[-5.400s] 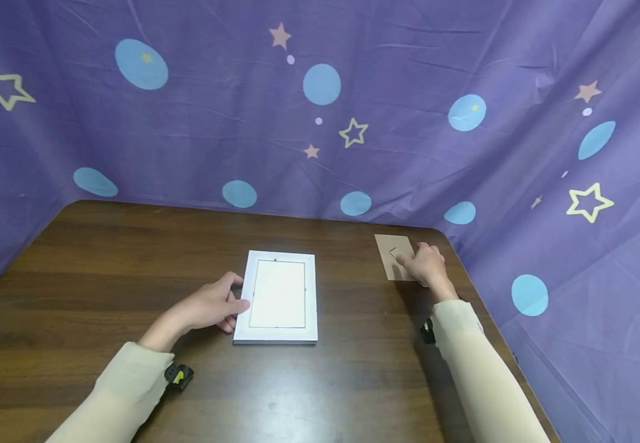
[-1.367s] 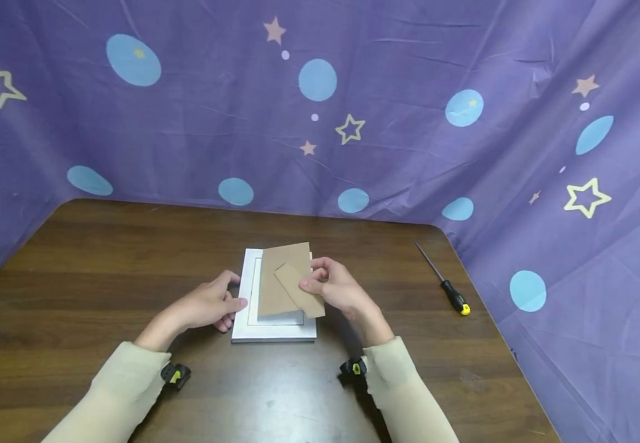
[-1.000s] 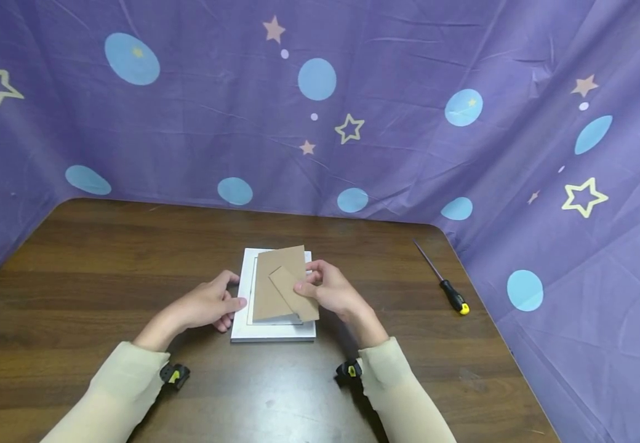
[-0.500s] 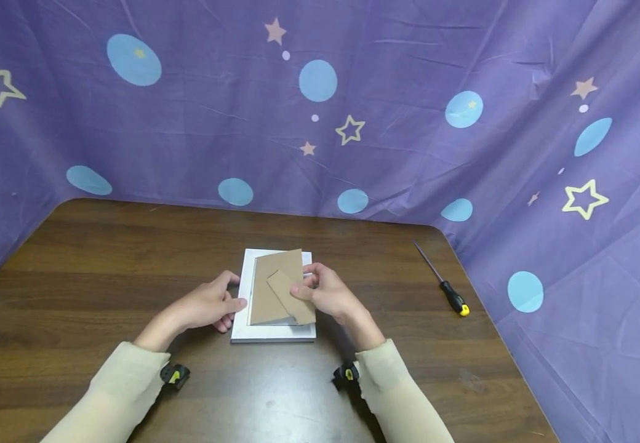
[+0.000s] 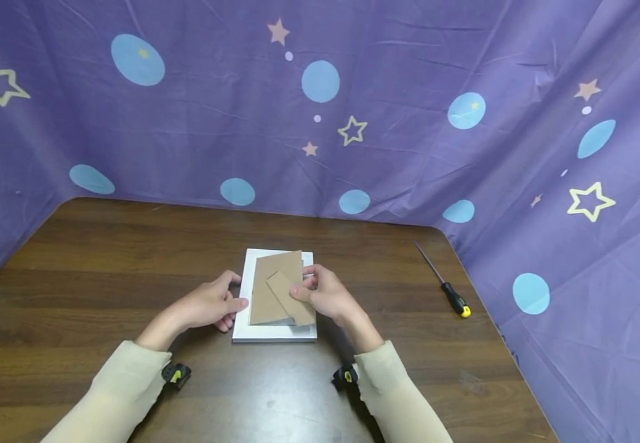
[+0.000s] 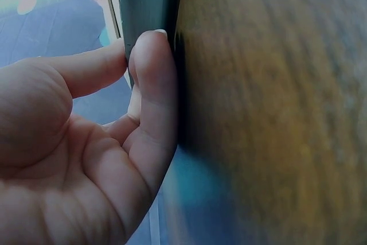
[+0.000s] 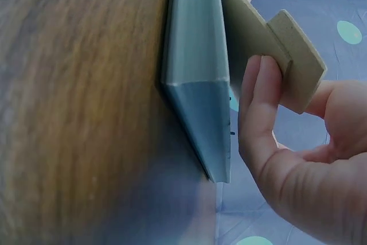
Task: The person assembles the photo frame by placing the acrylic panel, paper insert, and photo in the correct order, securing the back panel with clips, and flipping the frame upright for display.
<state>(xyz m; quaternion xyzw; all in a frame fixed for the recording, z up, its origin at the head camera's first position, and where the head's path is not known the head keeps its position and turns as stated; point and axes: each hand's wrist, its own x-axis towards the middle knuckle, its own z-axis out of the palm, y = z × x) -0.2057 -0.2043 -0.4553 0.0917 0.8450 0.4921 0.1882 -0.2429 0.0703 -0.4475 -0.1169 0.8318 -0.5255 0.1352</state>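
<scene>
A white picture frame (image 5: 276,334) lies face down on the table, its recess mostly covered by a brown cardboard backing (image 5: 266,283) with a stand leg (image 5: 284,295). My left hand (image 5: 204,306) grips the left side of the frame, thumb on top and fingers along the edge. Between thumb and fingers, my right hand (image 5: 335,299) pinches the right part of the backing. In the right wrist view the backing (image 7: 249,30) tilts: its near side is raised above the frame (image 7: 198,44), its far side close to it. The fingertips under the backing are partly visible there.
A screwdriver (image 5: 453,296) with a black and yellow handle lies on the right of the wooden table (image 5: 132,258). Behind and to the right hangs a purple curtain (image 5: 397,160) with stars and dots.
Earlier my right hand reached to the cardboard backing at the back right; it has carried it over the frame, and the screwdriver now shows there. Lately the backing sank slightly left and down.
</scene>
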